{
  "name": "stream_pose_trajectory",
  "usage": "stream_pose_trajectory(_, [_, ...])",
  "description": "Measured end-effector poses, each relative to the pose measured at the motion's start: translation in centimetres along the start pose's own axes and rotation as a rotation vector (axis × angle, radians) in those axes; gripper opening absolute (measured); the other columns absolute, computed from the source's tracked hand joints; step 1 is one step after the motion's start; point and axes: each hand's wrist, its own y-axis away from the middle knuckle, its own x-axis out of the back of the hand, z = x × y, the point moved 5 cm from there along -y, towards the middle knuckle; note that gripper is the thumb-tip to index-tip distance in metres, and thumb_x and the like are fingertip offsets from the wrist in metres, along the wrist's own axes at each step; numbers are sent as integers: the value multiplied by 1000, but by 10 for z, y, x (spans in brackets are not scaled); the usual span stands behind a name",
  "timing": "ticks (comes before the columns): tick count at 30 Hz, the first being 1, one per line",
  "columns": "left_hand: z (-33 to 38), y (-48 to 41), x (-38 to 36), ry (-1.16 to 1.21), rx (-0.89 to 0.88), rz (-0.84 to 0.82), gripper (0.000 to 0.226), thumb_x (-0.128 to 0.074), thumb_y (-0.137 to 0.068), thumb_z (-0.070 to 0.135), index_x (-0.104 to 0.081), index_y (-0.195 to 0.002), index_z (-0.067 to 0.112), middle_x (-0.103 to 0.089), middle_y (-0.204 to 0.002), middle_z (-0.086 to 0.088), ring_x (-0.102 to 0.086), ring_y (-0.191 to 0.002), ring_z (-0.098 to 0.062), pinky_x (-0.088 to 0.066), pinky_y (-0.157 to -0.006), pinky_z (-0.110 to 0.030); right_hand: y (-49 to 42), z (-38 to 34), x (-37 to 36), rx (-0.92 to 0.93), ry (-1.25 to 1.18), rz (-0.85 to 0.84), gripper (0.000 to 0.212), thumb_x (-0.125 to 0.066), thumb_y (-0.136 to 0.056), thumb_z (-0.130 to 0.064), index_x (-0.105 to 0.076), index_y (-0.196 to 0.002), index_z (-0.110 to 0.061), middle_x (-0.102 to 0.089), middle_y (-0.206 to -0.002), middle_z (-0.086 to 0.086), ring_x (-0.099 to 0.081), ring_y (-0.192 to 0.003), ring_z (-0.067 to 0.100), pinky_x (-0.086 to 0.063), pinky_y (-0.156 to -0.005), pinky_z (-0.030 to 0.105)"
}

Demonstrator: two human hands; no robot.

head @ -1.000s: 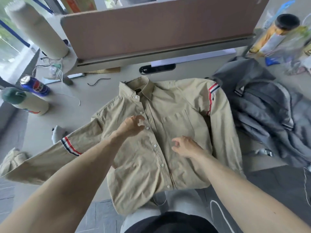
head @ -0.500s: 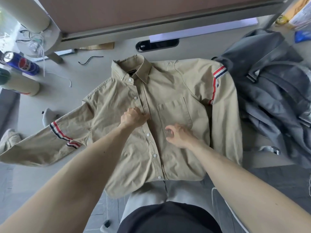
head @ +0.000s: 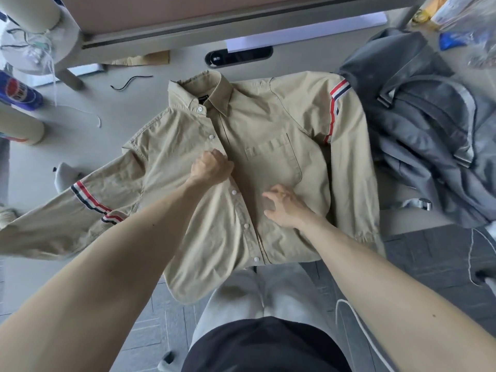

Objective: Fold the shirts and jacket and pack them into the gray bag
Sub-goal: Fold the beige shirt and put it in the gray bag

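Observation:
A beige button-up shirt [head: 271, 122] with red, white and navy sleeve stripes lies face up on the desk, collar away from me. Its hem hangs over the front edge onto my lap. My left hand [head: 210, 167] is curled into a fist and grips the buttoned placket edge at mid-chest. My right hand [head: 285, 206] sits just right of the placket below the chest pocket, with thumb and curled fingers pinching the fabric. The left sleeve [head: 67, 213] stretches out to the left; the right sleeve is folded down along the body. The gray bag [head: 424, 124] lies crumpled to the right.
A blue can [head: 17, 92] and beige cylinders [head: 18, 124] stand at the left. A black cord [head: 131, 81] and a black oval grommet [head: 239, 56] lie behind the collar, under a brown divider. Snack packets [head: 456, 12] sit at the top right.
My left hand closed from loose fingers into a fist on the placket. My right hand shifted slightly toward the placket. The view tilted down and moved closer.

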Motion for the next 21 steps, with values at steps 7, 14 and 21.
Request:
stream_pose_trajectory(7, [-2, 5, -23, 9, -204, -136, 27, -47, -94, 26, -67, -108, 12, -66, -120, -12, -61, -111, -35, -51, -91, -38, 13, 1, -7, 7, -57, -48, 58, -54, -97, -33, -37, -150, -17, -25, -159, 2, -28, -144, 21, -27, -114, 33])
stream_pose_trajectory(14, [24, 11, -10, 19, -264, -137, 21, -57, -83, 41, -60, -100, 31, -66, -112, -4, -62, -105, -29, -52, -88, -37, 62, 57, 42, -206, -191, 367, 30, -59, -91, -22, -62, -120, -15, -58, -128, 6, -53, -120, 26, -40, -93, 30])
stream_pose_trajectory(21, [112, 26, -5, 112, -470, -124, 27, -68, -89, 36, -63, -112, 23, -64, -102, 1, -60, -98, -20, -43, -79, -30, 112, 154, 62, -677, -339, 525, 70, -73, -80, -45, -40, -129, -6, -50, -132, 20, -50, -122, 39, -44, -94, 44])
